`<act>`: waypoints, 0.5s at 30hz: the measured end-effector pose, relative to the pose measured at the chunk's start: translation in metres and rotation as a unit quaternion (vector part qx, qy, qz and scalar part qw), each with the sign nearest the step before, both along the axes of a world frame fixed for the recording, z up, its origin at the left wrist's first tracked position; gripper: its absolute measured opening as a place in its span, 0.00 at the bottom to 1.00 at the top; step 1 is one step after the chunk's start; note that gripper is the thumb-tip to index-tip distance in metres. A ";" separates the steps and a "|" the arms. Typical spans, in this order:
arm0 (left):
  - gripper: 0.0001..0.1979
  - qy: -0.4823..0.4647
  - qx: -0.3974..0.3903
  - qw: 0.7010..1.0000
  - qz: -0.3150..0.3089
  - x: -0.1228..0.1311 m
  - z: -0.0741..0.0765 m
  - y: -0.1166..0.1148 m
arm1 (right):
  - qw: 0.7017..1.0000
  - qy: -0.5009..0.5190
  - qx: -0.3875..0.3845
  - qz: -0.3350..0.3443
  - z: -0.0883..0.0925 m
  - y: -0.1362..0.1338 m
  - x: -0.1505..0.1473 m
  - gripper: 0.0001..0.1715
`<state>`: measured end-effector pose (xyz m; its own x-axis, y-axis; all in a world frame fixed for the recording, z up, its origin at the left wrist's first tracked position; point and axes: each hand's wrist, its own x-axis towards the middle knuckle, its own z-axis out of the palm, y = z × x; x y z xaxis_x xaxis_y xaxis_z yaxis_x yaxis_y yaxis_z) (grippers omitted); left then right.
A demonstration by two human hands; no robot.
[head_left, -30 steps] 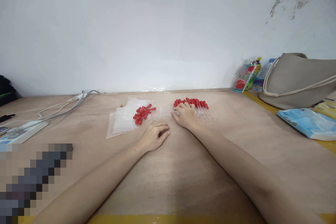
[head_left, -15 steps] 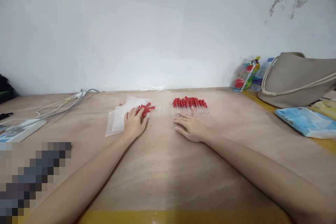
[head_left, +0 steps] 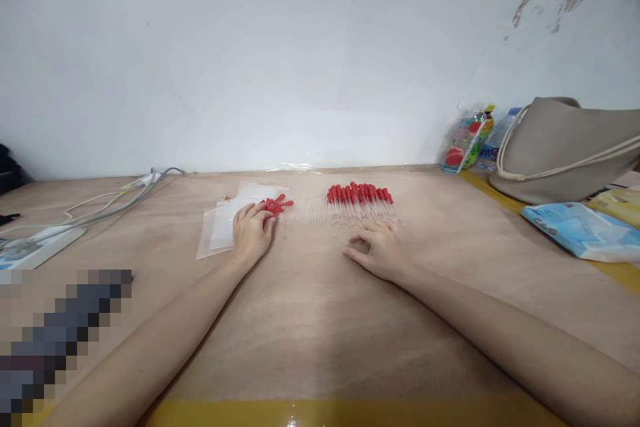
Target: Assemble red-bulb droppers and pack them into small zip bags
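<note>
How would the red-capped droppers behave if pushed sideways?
The droppers look thin, clear and round, so they would probably roll and scatter. They seem light, and possibly fragile if glass; the right hand lies just short of them.

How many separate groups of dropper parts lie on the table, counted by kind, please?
Pile of loose red bulbs: 1
Row of bare glass tubes: 1
Row of red-capped droppers: 1
Total: 3 groups
</note>
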<state>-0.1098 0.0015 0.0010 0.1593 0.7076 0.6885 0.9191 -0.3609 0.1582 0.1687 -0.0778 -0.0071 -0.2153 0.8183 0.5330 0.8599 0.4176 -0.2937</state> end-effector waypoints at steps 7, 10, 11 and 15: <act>0.10 -0.016 -0.058 0.967 -0.247 0.027 0.005 -0.034 | 1.000 -0.005 -0.014 0.002 -0.001 0.000 0.003 0.07; 0.11 -0.021 -0.144 0.944 -0.297 0.038 0.005 -0.046 | 1.000 -0.002 -0.003 0.016 -0.001 0.000 0.003 0.06; 0.11 -0.023 -0.155 0.943 -0.294 0.041 0.005 -0.048 | 1.000 -0.001 0.000 0.024 -0.002 0.000 0.003 0.07; 0.14 -0.009 -0.154 0.952 -0.265 0.048 0.003 -0.046 | 0.999 -0.010 -0.003 0.040 -0.004 0.002 0.002 0.09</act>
<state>-0.0618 -0.0450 0.0044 0.5401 0.6994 0.4682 0.6162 -0.7075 0.3461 0.1709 -0.0758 -0.0113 -0.2905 0.8017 0.5224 0.8301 0.4827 -0.2791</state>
